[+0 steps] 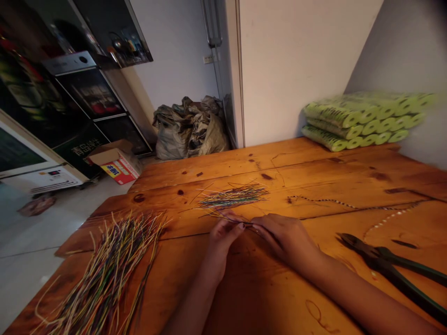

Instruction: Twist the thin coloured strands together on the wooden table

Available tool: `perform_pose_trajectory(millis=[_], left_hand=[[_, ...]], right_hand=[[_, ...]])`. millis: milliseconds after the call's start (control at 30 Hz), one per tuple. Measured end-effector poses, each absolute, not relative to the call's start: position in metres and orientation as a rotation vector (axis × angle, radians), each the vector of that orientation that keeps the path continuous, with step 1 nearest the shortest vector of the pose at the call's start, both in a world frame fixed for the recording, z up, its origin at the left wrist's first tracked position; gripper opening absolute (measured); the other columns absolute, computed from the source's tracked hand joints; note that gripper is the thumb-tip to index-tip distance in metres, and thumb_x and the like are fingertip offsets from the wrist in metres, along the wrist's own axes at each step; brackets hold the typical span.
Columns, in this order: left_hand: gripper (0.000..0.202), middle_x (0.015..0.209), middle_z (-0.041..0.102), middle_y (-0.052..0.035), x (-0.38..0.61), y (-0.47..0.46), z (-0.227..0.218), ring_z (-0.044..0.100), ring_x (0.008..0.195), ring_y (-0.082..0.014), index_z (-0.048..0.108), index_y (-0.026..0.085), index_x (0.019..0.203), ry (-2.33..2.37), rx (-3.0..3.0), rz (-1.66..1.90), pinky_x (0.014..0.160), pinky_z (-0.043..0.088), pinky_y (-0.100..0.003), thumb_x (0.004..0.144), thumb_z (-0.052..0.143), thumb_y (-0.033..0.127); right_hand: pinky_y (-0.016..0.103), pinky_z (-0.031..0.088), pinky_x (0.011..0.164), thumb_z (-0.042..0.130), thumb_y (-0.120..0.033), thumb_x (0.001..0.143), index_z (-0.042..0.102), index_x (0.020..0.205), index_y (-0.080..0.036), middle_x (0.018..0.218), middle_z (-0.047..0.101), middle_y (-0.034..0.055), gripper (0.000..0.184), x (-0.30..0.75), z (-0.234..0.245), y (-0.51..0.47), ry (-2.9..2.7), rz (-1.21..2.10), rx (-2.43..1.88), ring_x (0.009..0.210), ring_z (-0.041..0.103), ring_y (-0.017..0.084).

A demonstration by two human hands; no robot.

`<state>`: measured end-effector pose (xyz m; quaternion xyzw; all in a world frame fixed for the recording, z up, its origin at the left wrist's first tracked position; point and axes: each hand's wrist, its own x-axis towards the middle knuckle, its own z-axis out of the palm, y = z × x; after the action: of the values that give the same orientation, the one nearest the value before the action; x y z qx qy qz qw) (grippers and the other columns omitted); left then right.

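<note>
My left hand point(226, 232) and my right hand point(279, 232) meet above the wooden table point(230, 274). Both are closed in a pinch on a few thin wires point(218, 214), whose ends stick out to the left of my left fingers. The part between my fingertips is small and partly hidden. Just beyond my hands lies a small pile of cut coloured wires point(235, 195). A bigger heap of long coloured wires point(108, 274) spreads over the table's left side. To the right rest cutting pliers point(379, 258) with dark handles, their jaws toward my right hand.
A twisted black-and-white cord point(335, 202) runs across the table's right part. Stacked green-wrapped rolls point(363, 121) stand at the back right by the wall. Beyond the table's far edge are stuffed sacks point(190, 130), an open cardboard box point(117, 163) and a dark cabinet point(91, 93).
</note>
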<state>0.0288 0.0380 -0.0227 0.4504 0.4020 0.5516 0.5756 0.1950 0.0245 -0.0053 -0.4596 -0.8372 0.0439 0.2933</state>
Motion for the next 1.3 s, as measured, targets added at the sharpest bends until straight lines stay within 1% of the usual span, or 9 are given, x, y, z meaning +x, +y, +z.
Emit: perform_pose_trajectory(millis=[167, 400, 600, 700, 833, 1000, 1067, 1167, 1300], left_hand=[[0.015, 0.090, 0.060, -0.0018, 0.028, 0.040, -0.023, 0.052, 0.091, -0.0151, 0.068, 0.018, 0.070, 0.915, 0.908, 1.243, 0.087, 0.037, -0.027, 0.059, 0.073, 0.027], [0.015, 0.087, 0.059, -0.0010, 0.025, 0.042, -0.023, 0.052, 0.085, -0.0126, 0.068, 0.017, 0.069, 0.883, 0.815, 1.209, 0.085, 0.037, -0.025, 0.057, 0.074, 0.021], [0.009, 0.083, 0.056, 0.0006, 0.025, 0.041, -0.022, 0.050, 0.081, -0.0109, 0.065, 0.016, 0.062, 0.890, 0.850, 1.226, 0.078, 0.038, -0.022, 0.056, 0.071, 0.017], [0.008, 0.079, 0.057, 0.0009, 0.027, 0.040, -0.023, 0.051, 0.080, -0.0112, 0.065, 0.016, 0.064, 0.917, 0.873, 1.268, 0.079, 0.039, -0.023, 0.058, 0.071, 0.019], [0.013, 0.077, 0.063, 0.0005, 0.030, 0.040, -0.024, 0.055, 0.080, -0.0130, 0.067, 0.018, 0.073, 0.942, 0.903, 1.287, 0.083, 0.039, -0.027, 0.064, 0.070, 0.026], [0.021, 0.095, 0.067, -0.0037, 0.032, 0.039, -0.028, 0.057, 0.095, -0.0180, 0.069, 0.018, 0.083, 0.961, 1.045, 1.156, 0.089, 0.038, -0.029, 0.066, 0.069, 0.030], [0.021, 0.091, 0.069, -0.0037, 0.031, 0.039, -0.030, 0.058, 0.093, -0.0181, 0.069, 0.018, 0.081, 0.998, 1.072, 1.132, 0.087, 0.040, -0.028, 0.065, 0.070, 0.030], [0.017, 0.076, 0.068, -0.0008, 0.030, 0.041, -0.035, 0.059, 0.079, -0.0147, 0.067, 0.017, 0.073, 1.056, 1.044, 1.220, 0.078, 0.043, -0.025, 0.064, 0.071, 0.031], [0.017, 0.079, 0.066, -0.0011, 0.029, 0.041, -0.026, 0.059, 0.078, -0.0133, 0.063, 0.016, 0.075, 0.980, 0.952, 1.349, 0.074, 0.045, -0.024, 0.071, 0.065, 0.032]], right_hand=[[0.023, 0.036, 0.054, 0.037, -0.021, 0.089, 0.061, 0.095, -0.020, 0.066, 0.062, 0.0030, 0.025, 0.195, -0.004, 0.024, -2.301, -0.074, -1.193, 0.058, 0.056, 0.013], [0.023, 0.035, 0.051, 0.037, -0.018, 0.088, 0.059, 0.098, -0.019, 0.065, 0.061, 0.0028, 0.024, 0.193, -0.001, 0.022, -2.340, -0.095, -1.159, 0.056, 0.054, 0.013], [0.024, 0.038, 0.054, 0.040, -0.012, 0.084, 0.059, 0.096, -0.018, 0.071, 0.064, 0.0035, 0.023, 0.191, 0.000, 0.021, -2.399, -0.054, -1.141, 0.062, 0.057, 0.014], [0.025, 0.039, 0.056, 0.039, -0.019, 0.087, 0.059, 0.094, -0.019, 0.071, 0.064, 0.0038, 0.022, 0.190, -0.002, 0.021, -2.340, -0.004, -1.251, 0.063, 0.059, 0.016], [0.025, 0.042, 0.061, 0.034, -0.030, 0.091, 0.058, 0.089, -0.020, 0.078, 0.067, 0.0042, 0.026, 0.187, -0.007, 0.022, -2.176, 0.172, -1.416, 0.069, 0.062, 0.016], [0.023, 0.041, 0.056, 0.031, -0.032, 0.092, 0.057, 0.090, -0.020, 0.075, 0.069, 0.0036, 0.028, 0.183, -0.015, 0.022, -2.063, 0.305, -1.457, 0.063, 0.064, 0.016], [0.023, 0.041, 0.054, 0.032, -0.031, 0.092, 0.057, 0.092, -0.021, 0.074, 0.070, 0.0031, 0.027, 0.181, -0.018, 0.022, -2.073, 0.336, -1.415, 0.062, 0.065, 0.016], [0.022, 0.042, 0.054, 0.033, -0.030, 0.091, 0.058, 0.095, -0.022, 0.074, 0.071, 0.0023, 0.026, 0.180, -0.020, 0.022, -2.086, 0.360, -1.356, 0.062, 0.066, 0.016], [0.021, 0.042, 0.054, 0.035, -0.028, 0.090, 0.056, 0.094, -0.022, 0.076, 0.071, 0.0015, 0.023, 0.182, -0.022, 0.024, -2.083, 0.367, -1.279, 0.062, 0.066, 0.015]])
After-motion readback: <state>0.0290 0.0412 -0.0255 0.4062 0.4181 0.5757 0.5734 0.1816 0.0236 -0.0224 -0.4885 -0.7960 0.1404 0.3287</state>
